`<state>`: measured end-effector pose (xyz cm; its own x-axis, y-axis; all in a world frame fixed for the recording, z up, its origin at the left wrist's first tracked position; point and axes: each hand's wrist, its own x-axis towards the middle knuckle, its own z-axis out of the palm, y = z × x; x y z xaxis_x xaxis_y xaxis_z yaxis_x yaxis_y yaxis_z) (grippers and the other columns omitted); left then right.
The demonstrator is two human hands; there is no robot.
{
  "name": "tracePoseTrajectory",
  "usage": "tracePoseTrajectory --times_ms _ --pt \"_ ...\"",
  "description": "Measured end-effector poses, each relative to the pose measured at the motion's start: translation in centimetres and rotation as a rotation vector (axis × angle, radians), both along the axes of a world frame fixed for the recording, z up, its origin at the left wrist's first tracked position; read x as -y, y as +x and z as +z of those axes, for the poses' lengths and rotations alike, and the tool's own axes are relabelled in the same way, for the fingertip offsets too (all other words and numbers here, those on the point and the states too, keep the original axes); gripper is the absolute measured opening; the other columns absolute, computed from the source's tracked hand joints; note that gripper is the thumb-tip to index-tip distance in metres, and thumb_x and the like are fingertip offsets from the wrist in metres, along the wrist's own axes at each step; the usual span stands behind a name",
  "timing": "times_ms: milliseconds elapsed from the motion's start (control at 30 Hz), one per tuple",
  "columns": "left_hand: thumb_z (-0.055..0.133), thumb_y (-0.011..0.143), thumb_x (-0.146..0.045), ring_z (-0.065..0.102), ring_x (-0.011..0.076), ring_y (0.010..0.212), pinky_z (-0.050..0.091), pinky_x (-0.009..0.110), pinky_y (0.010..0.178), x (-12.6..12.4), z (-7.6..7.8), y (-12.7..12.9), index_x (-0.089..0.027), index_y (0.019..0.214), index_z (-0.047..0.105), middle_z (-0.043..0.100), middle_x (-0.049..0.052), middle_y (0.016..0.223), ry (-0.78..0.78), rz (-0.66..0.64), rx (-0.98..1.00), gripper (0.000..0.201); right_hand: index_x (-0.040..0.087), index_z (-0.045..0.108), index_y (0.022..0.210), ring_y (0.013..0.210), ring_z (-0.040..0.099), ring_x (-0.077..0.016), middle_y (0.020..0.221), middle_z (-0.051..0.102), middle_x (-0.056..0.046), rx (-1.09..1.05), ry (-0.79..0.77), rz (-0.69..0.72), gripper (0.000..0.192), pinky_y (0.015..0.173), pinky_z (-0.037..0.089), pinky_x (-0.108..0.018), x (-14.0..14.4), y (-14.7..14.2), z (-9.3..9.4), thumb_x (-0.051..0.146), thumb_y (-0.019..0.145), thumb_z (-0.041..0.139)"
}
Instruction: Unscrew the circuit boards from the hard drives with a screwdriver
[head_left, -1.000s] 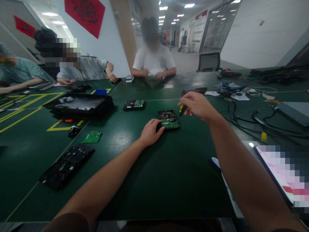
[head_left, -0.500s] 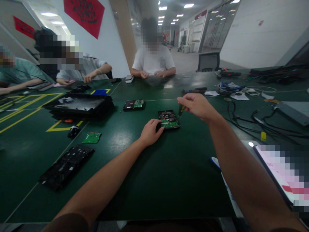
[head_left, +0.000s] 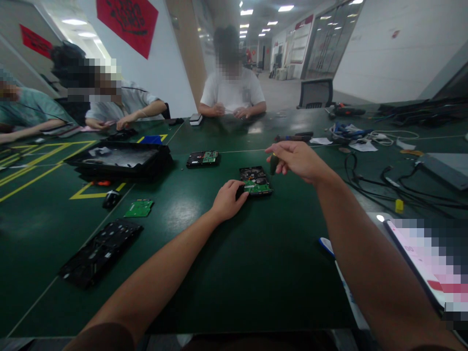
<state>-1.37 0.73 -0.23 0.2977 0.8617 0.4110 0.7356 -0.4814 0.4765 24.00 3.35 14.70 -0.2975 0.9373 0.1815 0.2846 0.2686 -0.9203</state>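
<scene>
A hard drive (head_left: 255, 180) with a green circuit board lies on the green table, circuit side up. My left hand (head_left: 229, 199) grips its left edge, thumb at the near corner. Just right of the drive and above the table, my right hand (head_left: 292, 160) is closed around a screwdriver (head_left: 273, 164) with a dark handle. The screwdriver's tip cannot be made out. Beyond the left hand lies a second hard drive (head_left: 203, 159). Off to the left are a loose green circuit board (head_left: 139, 208) and a black plastic bracket (head_left: 100, 251).
A black tray (head_left: 120, 161) and a computer mouse (head_left: 111, 198) are at left. Black cables (head_left: 373, 183), a grey metal box (head_left: 446, 170) and a phone (head_left: 417, 263) lie on the right. Pliers-like tools (head_left: 294, 137) sit farther back. Several people sit around the table.
My right hand's fingers have shifted on the screwdriver, with lower fingers now more extended. My left hand and the hard drive stay put. A co-worker's hand at left has moved down.
</scene>
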Motion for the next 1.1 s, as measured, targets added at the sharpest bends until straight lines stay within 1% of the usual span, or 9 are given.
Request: tracePoseTrajectory --times_ms 100,233,367,500,567,700,900,1000,1100 --pt "0.064 0.1 -0.037 0.065 0.0289 0.119 0.055 0.049 0.106 -0.04 -0.05 -0.02 -0.021 0.132 0.063 0.066 0.013 0.128 -0.005 -0.001 -0.003 0.036 0.018 0.075 0.098 0.055 0.059 -0.0119 0.072 0.069 -0.004 0.038 0.033 -0.018 0.032 0.047 0.044 -0.025 -0.05 0.21 0.08 0.049 0.1 0.067" --pt "0.064 0.1 -0.037 0.065 0.0287 0.119 0.055 0.049 0.106 0.02 -0.02 -0.01 -0.022 0.132 0.063 0.066 0.012 0.128 -0.002 -0.002 -0.007 0.035 0.019 0.071 0.079 0.053 0.052 -0.0111 0.061 0.061 -0.001 0.145 0.12 -0.153 0.03 0.047 0.039 -0.026 -0.27 0.67 0.12 0.044 0.095 0.074" --pt "0.064 0.1 -0.037 0.066 0.0291 0.12 0.055 0.049 0.106 0.16 0.14 0.03 -0.021 0.132 0.063 0.066 0.013 0.128 -0.004 0.0 -0.003 0.036 0.019 0.067 0.084 0.051 0.055 -0.0109 0.073 0.072 -0.006 0.113 0.069 -0.184 0.025 0.044 0.039 -0.026 -0.33 0.54 0.03 0.04 0.095 0.074" --pt "0.063 0.101 -0.037 0.065 0.0291 0.12 0.055 0.049 0.107 0.22 0.17 0.07 -0.022 0.133 0.063 0.067 0.013 0.128 0.005 -0.004 0.005 0.035 0.019 0.068 0.094 0.052 0.059 -0.0095 0.097 0.079 -0.01 0.041 0.016 -0.057 0.025 0.04 0.039 -0.025 -0.06 0.1 0.01 0.042 0.101 0.066" --pt "0.063 0.101 -0.037 0.065 0.029 0.12 0.054 0.049 0.107 0.21 0.1 0.09 -0.021 0.133 0.063 0.067 0.013 0.128 0.01 -0.005 0.009 0.035 0.019 0.071 0.095 0.054 0.062 -0.0102 0.096 0.079 -0.01 0.03 0.016 0.004 0.031 0.042 0.044 -0.025 0.07 -0.01 0.01 0.048 0.102 0.064" --pt "0.064 0.1 -0.037 0.065 0.0293 0.121 0.054 0.049 0.108 0.16 0.01 0.09 -0.022 0.135 0.063 0.066 0.013 0.129 0.003 -0.002 0.008 0.038 0.019 0.074 0.099 0.057 0.064 -0.0132 0.076 0.072 -0.006 0.008 -0.012 0.046 0.039 0.05 0.052 -0.026 0.2 0.02 -0.02 0.057 0.1 0.066" --pt "0.061 0.102 -0.04 0.063 0.0301 0.126 0.054 0.05 0.109 0.2 -0.01 0.03 -0.025 0.147 0.06 0.062 0.014 0.137 0.004 -0.017 -0.034 0.048 0.02 0.074 0.087 0.052 0.055 -0.0116 0.061 0.063 -0.001 0.129 0.08 -0.065 0.037 0.045 0.039 -0.024 -0.18 0.25 -0.18 0.055 0.098 0.069" --pt "0.06 0.103 -0.041 0.061 0.0316 0.128 0.053 0.053 0.109 0.07 -0.25 0.01 -0.026 0.146 0.062 0.061 0.014 0.139 0.004 -0.017 -0.059 0.045 0.019 0.071 0.083 0.049 0.054 -0.0115 0.064 0.067 -0.004 0.145 0.061 -0.127 0.033 0.041 0.036 -0.025 -0.31 0.23 -0.2 0.046 0.101 0.065" --pt "0.059 0.104 -0.041 0.062 0.0315 0.128 0.053 0.053 0.11 -0.15 -0.58 -0.03 -0.027 0.144 0.064 0.061 0.014 0.138 0.013 -0.02 -0.055 0.043 0.019 0.069 0.087 0.048 0.056 -0.01 0.082 0.076 -0.008 0.086 0.018 -0.097 0.029 0.038 0.034 -0.025 -0.17 0.04 -0.11 0.042 0.102 0.063"
